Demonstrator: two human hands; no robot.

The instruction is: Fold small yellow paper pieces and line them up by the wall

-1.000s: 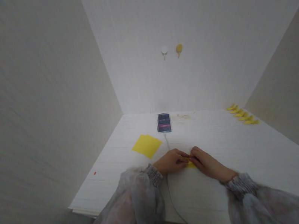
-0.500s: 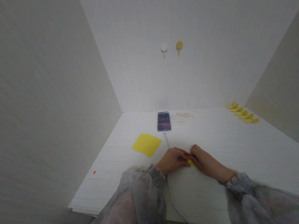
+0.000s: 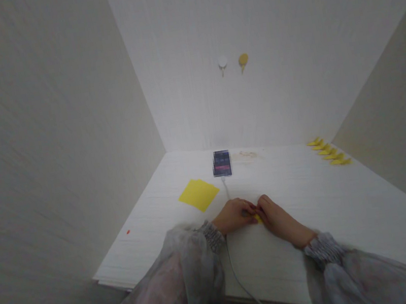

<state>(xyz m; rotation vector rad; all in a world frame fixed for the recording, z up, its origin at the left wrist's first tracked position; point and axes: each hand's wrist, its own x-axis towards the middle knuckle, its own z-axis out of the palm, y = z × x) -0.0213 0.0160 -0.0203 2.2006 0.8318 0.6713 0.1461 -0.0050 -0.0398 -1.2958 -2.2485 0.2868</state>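
Observation:
My left hand and my right hand meet above the front middle of the white table. Between their fingertips they pinch a small piece of folded yellow paper, mostly hidden by the fingers. Both hands are closed on it, thumbs and forefingers almost touching. To the left of my left hand lie square sheets of yellow paper, slightly fanned at the far corner. Several folded yellow paper pieces stand in a slanting row at the far right of the table.
A phone-like device, blurred out, lies near the back wall. Its white cable runs under my left wrist and over the front edge. A small red bit lies at left. Two hooks are on the back wall; walls rise on both sides.
Both hands stay in the same place, still pinching the yellow paper. Slightly less of the yellow shows between the fingers. The whole view has shifted very slightly.

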